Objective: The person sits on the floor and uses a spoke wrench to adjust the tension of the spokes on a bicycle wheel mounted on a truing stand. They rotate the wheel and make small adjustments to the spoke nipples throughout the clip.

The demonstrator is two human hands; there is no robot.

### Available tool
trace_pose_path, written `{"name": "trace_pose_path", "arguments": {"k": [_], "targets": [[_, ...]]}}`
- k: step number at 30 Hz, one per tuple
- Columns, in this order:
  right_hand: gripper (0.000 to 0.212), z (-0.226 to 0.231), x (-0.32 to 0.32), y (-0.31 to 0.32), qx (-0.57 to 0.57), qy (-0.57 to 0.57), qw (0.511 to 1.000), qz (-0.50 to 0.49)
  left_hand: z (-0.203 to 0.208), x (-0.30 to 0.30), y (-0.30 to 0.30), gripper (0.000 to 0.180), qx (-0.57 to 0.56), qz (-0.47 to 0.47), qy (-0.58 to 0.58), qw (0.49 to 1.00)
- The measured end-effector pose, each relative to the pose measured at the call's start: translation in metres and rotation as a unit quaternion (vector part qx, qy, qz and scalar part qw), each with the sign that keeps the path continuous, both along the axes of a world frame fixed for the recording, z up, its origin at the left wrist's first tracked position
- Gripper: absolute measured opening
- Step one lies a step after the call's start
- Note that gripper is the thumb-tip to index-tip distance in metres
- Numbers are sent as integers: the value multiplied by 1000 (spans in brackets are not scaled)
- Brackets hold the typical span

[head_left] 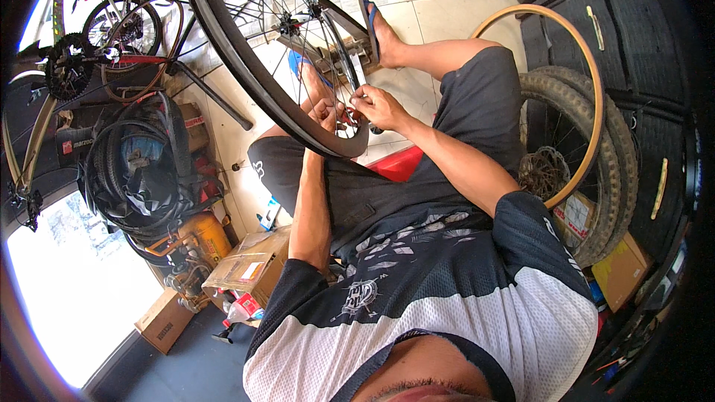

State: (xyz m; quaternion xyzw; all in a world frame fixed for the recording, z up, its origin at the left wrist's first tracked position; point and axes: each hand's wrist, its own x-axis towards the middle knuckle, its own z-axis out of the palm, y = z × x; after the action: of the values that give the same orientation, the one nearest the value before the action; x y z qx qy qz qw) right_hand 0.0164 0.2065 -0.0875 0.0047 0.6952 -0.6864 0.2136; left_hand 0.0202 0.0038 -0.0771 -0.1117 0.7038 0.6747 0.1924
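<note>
A black spoked bicycle wheel (246, 52) stands in a metal stand (339, 56) in front of me. Its lowest rim section sits just above my knees. My left hand (325, 113) is closed on the spokes just inside the rim. My right hand (376, 106) pinches something small at the spokes beside it; what it holds is too small to make out. Both hands meet at the same spot on the rim. My feet in blue sandals (370, 18) rest by the stand's base.
A tan rim (588, 89) and a knobby-tyred wheel (596, 171) lean at my right beside black cases. On my left lie coiled tyres (138, 171), an orange compressor (201, 234), cardboard boxes (249, 268) and parked bicycles (97, 30). A red stool (398, 164) is under me.
</note>
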Motion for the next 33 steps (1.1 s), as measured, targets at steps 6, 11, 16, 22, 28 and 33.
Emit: {"name": "trace_pose_path", "arguments": {"k": [6,11,16,22,28,33], "targets": [[38,29,8,5,126,116,984,54,-5,2,4,25,13,33,-9,999],[31,30,5,4,138,125,980,75,-7,0,-1,26,-44,-2,24,999],[34,15,6,0,25,43,998,36,-12,-3,-4,26,-81,-27,38,996],[39,4,9,-2,139,111,984,-13,-15,1,2,26,72,1,-3,997],[55,3,4,6,87,55,994,36,-19,-1,-5,22,32,-31,27,999],[68,23,8,5,139,112,983,43,-20,0,-1,22,-27,-25,83,996]]}}
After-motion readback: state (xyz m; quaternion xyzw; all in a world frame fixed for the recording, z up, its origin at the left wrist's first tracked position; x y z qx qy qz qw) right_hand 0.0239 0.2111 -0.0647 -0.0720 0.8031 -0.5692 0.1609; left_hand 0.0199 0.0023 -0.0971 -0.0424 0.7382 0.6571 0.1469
